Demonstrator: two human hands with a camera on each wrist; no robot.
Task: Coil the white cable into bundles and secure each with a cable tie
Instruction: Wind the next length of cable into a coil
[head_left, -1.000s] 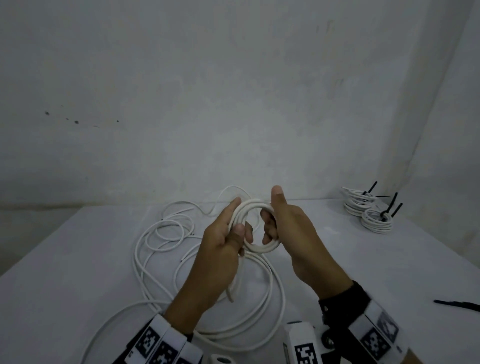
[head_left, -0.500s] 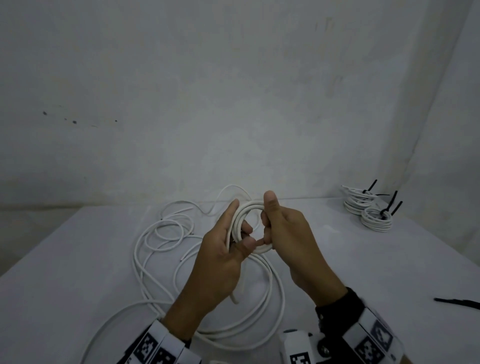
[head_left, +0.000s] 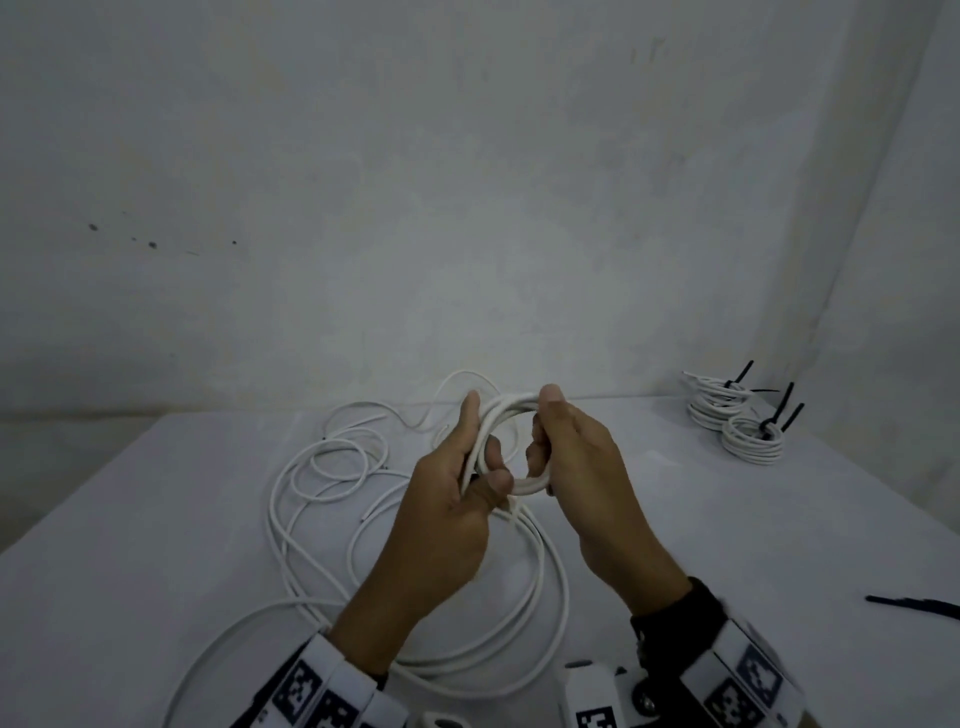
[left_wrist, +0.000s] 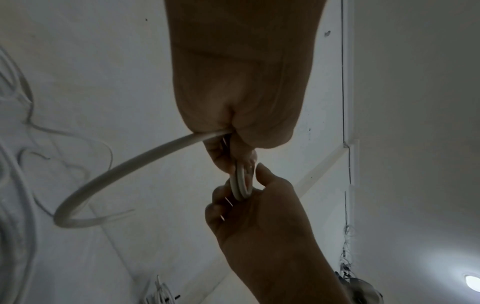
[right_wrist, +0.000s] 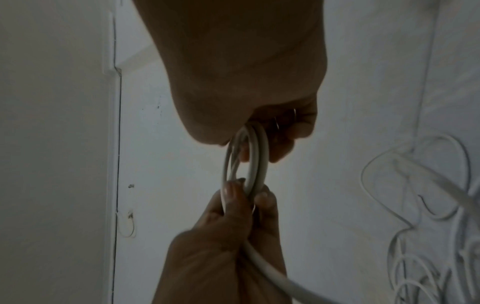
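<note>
Above the middle of the white tabletop (head_left: 156, 519), both hands hold a small coil (head_left: 511, 447) of white cable upright between them. The left hand (head_left: 447, 514) grips the coil's left side, thumb pressed across the strands at the bottom and forefinger stretched up along the outer edge. The right hand (head_left: 587, 467) clamps the opposite side, thumb on top of the loop and fingers curled through its opening. From the right wrist view, the coil (right_wrist: 246, 160) shows as several turns lying side by side, pinched at both ends by the two hands. A free run of the cable (left_wrist: 124, 170) leaves the left hand's fist and curves down to the loose cable (head_left: 332, 467) sprawled in wide loops on the tabletop beneath and to the left of the hands. At the far right corner two finished bundles (head_left: 737, 421) lie touching, each cinched with a black cable tie whose tail sticks up. A loose black cable tie (head_left: 914, 605) lies flat near the right edge, well apart from the hands.
</note>
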